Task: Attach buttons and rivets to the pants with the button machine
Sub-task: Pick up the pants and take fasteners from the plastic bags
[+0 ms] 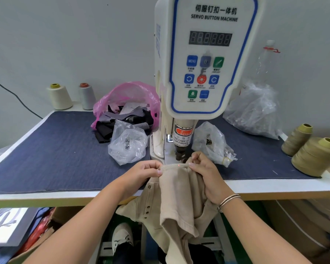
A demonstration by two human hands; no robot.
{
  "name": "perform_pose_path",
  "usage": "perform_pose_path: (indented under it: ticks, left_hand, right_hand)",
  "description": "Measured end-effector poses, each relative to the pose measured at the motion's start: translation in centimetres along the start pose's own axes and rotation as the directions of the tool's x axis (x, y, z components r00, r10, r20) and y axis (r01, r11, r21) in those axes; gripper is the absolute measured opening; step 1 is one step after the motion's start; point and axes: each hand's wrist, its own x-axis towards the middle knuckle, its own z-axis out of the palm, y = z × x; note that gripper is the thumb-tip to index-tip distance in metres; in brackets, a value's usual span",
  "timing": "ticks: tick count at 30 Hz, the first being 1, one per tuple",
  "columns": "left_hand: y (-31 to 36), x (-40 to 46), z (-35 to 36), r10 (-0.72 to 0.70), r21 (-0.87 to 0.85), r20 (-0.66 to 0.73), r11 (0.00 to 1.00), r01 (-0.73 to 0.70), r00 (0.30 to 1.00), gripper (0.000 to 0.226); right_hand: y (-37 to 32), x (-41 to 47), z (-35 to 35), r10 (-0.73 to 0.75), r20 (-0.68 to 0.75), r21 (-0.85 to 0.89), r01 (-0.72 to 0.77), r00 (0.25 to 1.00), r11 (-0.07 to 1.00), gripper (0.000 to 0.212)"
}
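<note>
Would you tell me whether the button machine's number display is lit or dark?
Dark: the black number display on the white servo button machine shows only unlit grey segments.

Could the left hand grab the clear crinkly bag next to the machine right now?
Probably not yet. The left hand is busy pinching the beige cloth pants under the white button machine. The clear crinkly plastic bag lies close with nothing between, so it could once it lets go.

wall: plain pale grey, black cable running down it
table: white top, light edge, dark blue cloth mat over it
light: even, soft
under table: cardboard boxes
</note>
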Motion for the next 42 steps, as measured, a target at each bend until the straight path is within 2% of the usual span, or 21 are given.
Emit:
perform_pose_path:
  ticks: [15,19,24,30,34,38,39,42]
  left_hand:
    - [-0.2,0.1,0.0,-0.003,0.032,-0.043,0.999,0.004,0.999,0.025]
    - [0.1,0.0,0.1,-0.005,0.049,-0.032,0.999,0.007,0.999,0.012]
    - [0.1,0.0,0.2,-0.016,0.033,-0.042,0.999,0.018,0.999,0.023]
    - [0.6,-0.6,0.6,-0.007,0.048,-0.019,0.999,0.008,1.000,0.017]
    - [0.5,-1.4,0.7,0.012,0.021,0.033,1.000,-0.013,0.999,0.013]
    - [0.8,-2.4,0.9,-0.010,-0.091,0.122,0.996,0.021,0.992,0.022]
    - [1.0,-2.7,1.1,-0.033,-0.046,0.121,0.998,0.039,0.992,0.024]
    - [2.0,-3.2,1.7,-0.164,0.310,0.113,0.943,0.122,0.980,0.032]
  right_hand:
    - [0.3,0.2,-0.1,0.020,-0.022,0.014,-0.020,1.000,1.000,0.024]
    - [0.3,0.3,-0.2,0.022,-0.028,0.002,-0.022,0.999,1.000,0.024]
    - [0.3,0.3,-0.1,0.010,-0.019,0.008,-0.010,1.000,1.000,0.024]
    - [-0.2,-0.2,0.2,-0.003,-0.025,-0.021,0.002,1.000,1.000,0.025]
    - [-1.1,-1.8,0.5,-0.092,0.057,-0.107,0.098,0.994,0.989,0.025]
    - [-2.6,-4.2,1.1,-0.183,0.258,-0.128,0.221,0.949,0.967,0.016]
    - [-3.1,-4.6,1.4,-0.204,0.297,-0.114,0.246,0.933,0.962,0.017]
    - [-4.6,-5.4,2.5,-0.297,0.360,-0.053,0.338,0.884,0.940,0.020]
